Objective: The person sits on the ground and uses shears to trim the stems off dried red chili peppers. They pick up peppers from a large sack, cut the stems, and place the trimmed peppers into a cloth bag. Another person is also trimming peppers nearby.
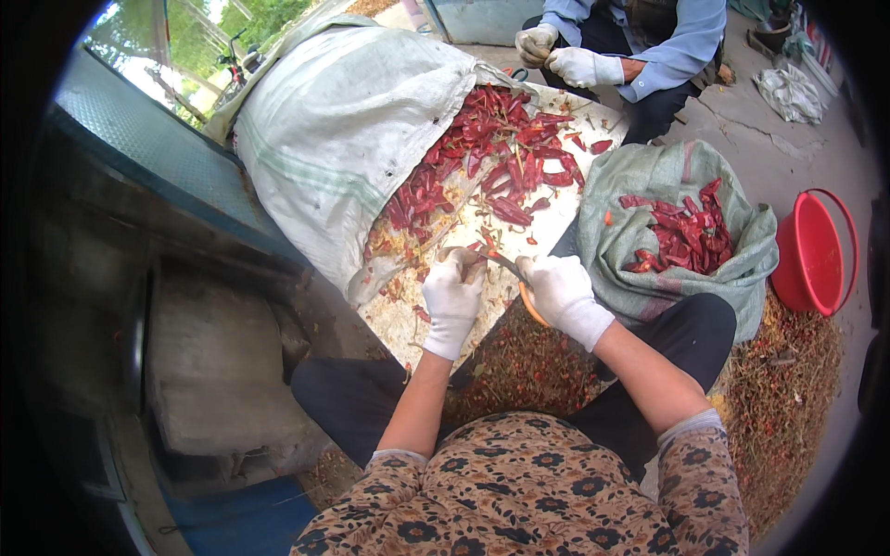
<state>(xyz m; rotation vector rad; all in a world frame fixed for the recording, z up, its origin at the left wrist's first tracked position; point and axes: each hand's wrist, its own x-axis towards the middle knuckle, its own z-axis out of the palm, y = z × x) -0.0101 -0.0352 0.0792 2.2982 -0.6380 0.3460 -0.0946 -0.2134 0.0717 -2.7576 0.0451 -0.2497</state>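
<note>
White knit gloves cover both hands. My right hand (562, 295) is closed around the orange handle of a pair of scissors (513, 270), whose dark blades point left towards my other hand. My left hand (453, 295) has its fingers pinched near the blade tips, beside a small red piece of chili; its hold is partly hidden by the fingers. Beyond them, dried red chilies (511, 156) spill from a white woven sack (348, 118) onto a pale board (573, 201). More red chilies (692, 233) lie in an open green woven sack (626, 181) at the right.
A co-worker (626, 55) in a blue shirt and white gloves sits across the board. A red bucket (810, 250) stands right of the green sack. Stems and chili scraps (779, 382) cover the ground around my legs. A blue metal edge (181, 167) runs along the left.
</note>
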